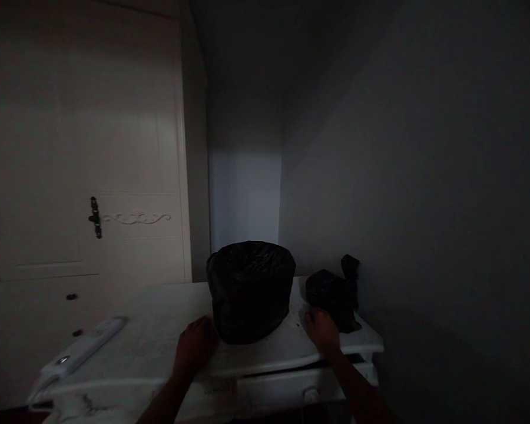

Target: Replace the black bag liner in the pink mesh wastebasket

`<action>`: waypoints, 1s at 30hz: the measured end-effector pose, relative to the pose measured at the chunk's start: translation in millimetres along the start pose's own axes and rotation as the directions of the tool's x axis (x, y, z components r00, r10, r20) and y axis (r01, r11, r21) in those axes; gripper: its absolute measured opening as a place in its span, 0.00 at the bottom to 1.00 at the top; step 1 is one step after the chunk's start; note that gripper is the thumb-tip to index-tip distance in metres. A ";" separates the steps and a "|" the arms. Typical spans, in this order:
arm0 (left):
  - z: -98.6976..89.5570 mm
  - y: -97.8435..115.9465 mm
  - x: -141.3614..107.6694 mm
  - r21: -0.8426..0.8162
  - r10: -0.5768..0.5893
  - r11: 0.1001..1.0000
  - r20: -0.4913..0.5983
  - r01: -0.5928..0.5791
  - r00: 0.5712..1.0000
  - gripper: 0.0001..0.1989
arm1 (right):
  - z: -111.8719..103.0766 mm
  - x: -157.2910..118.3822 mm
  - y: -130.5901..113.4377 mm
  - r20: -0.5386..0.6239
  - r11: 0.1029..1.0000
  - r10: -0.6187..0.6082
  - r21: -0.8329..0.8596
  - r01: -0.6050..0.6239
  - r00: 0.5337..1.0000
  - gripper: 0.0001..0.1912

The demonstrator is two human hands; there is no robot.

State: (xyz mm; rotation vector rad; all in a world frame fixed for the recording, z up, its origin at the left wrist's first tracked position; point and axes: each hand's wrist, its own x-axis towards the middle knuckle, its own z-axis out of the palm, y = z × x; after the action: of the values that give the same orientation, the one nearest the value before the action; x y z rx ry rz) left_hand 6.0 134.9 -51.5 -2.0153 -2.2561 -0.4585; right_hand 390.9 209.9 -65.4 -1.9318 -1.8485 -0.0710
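Observation:
A bulky round object wrapped in black plastic (251, 294) stands upright on a white dresser top (159, 330). My left hand (198, 341) rests on the dresser at the lower left side of this bundle, close against it; its fingers are dark and hard to make out. To the right of the bundle, my right hand (322, 330) lies on the top with its fingers curled, apart from the bundle. Just behind it sits a smaller black plastic bag (335, 294) with a knotted upper end. The dim light hides whether anything is in either hand.
A white power strip (79, 350) lies along the dresser's left edge, its cable hanging down. Below the front edge is a drawer with a round knob (311, 394). A white wardrobe (136, 147) stands at the left, and a grey wall (415, 176) borders the right.

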 end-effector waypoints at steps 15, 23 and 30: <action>1.5 -1.7 1.9 0.009 0.020 1.000 0.004 -0.020 1.000 0.19 | 2.2 1.8 1.5 -0.003 1.000 -0.021 0.010 0.021 1.000 0.18; 1.0 -0.3 0.3 0.019 -0.001 1.000 0.008 0.001 1.000 0.22 | 2.3 2.3 2.5 0.004 0.999 -0.018 0.040 0.018 1.000 0.18; -0.2 0.5 0.3 -0.002 -0.008 1.000 0.009 0.008 1.000 0.20 | 1.7 2.1 1.3 0.003 0.999 -0.011 0.040 0.011 1.000 0.18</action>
State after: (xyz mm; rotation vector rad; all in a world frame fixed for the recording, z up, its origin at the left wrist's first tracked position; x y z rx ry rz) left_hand 6.4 135.2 -51.1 -2.0139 -2.2710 -0.4539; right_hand 391.9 212.5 -66.6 -1.8959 -1.8491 -0.0340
